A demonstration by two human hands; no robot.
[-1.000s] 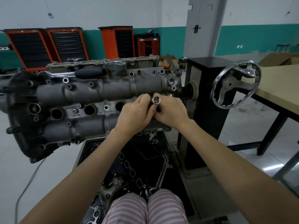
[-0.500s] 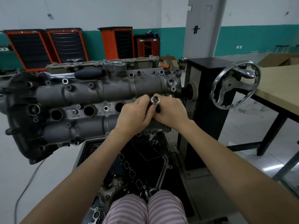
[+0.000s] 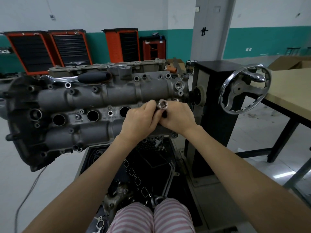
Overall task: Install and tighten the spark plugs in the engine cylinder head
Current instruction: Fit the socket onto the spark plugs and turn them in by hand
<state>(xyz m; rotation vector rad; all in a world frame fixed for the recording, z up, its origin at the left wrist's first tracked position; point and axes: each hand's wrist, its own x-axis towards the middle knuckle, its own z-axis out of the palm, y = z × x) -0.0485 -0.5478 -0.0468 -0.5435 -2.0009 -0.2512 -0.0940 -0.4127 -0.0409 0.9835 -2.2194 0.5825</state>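
Little has changed since the earlier frames: the socket is still gripped between the left hand and the right hand, both curled round it, at the rightmost plug hole of the cylinder head. Only a slight turn of the socket is seen. The ratchet stays on top.

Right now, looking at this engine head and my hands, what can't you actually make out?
- Head view: the rightmost plug well, covered by the left hand and right hand.
- Whether a spark plug sits under the socket: only its open top shows.
- The bottoms of the three open wells: too dark.
- The ratchet head: partly behind the cylinder head.
- The stamped lettering: too small.
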